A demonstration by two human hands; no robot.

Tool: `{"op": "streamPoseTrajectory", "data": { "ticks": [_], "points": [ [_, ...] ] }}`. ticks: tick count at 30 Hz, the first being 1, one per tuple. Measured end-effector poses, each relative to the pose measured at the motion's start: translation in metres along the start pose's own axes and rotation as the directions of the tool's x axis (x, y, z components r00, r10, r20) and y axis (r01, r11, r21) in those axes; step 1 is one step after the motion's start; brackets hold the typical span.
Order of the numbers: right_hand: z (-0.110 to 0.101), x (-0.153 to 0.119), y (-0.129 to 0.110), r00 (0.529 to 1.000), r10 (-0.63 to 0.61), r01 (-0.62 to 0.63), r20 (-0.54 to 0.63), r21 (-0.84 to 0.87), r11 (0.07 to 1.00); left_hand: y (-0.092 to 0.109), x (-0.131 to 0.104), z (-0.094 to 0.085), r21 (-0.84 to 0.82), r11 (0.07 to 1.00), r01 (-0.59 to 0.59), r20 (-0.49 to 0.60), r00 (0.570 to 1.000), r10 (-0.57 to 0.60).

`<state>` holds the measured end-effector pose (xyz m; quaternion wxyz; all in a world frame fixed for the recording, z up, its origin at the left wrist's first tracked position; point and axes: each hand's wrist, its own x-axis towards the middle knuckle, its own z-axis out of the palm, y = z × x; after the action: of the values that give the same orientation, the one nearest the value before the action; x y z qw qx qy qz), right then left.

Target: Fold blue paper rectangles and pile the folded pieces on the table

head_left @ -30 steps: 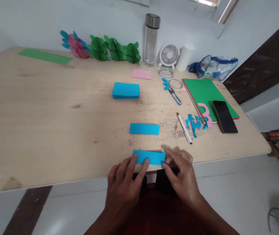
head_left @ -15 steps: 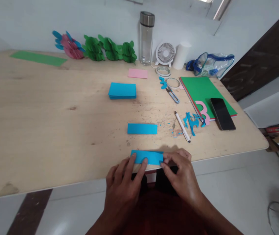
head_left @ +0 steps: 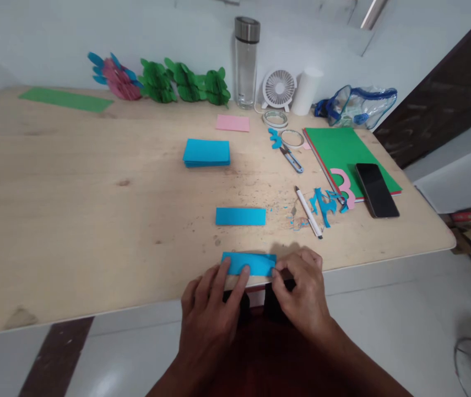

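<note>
A folded strip of blue paper (head_left: pixel 260 262) lies at the table's front edge. My left hand (head_left: pixel 210 298) rests over its left part, fingers spread, with fingertips pressing the paper flat. At the strip's right end, my right hand (head_left: pixel 303 284) pinches the near corner between thumb and index finger, and that end lifts slightly. Just beyond lies a second blue paper strip (head_left: pixel 241 216), flat and untouched. Farther back sits a stack of blue paper (head_left: pixel 207 153).
Right of the strips are a white pen (head_left: pixel 308 213), blue paper scraps (head_left: pixel 324 206), small snips (head_left: pixel 292 160) and a phone (head_left: pixel 377 190) on green paper (head_left: pixel 342 146). Along the wall stand green paper decorations (head_left: pixel 185 82), a glass bottle (head_left: pixel 246 66) and a fan (head_left: pixel 279 89).
My right thumb and index finger have closed together at the strip's right end, whose corner now bends up. My left hand stays in place on the paper.
</note>
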<state>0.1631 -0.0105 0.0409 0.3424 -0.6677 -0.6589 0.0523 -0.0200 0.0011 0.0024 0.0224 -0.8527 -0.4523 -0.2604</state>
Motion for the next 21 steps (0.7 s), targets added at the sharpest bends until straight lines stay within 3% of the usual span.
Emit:
{"op": "streamPoseTrajectory", "data": {
  "ticks": [21],
  "points": [
    [0.0003,0.0048,-0.0024,0.999,-0.013,0.017,0.049,-0.072,0.997,0.0054,-0.0022,0.0060,-0.067,0.997,-0.025,0.001,1.000,0.025]
  ]
}}
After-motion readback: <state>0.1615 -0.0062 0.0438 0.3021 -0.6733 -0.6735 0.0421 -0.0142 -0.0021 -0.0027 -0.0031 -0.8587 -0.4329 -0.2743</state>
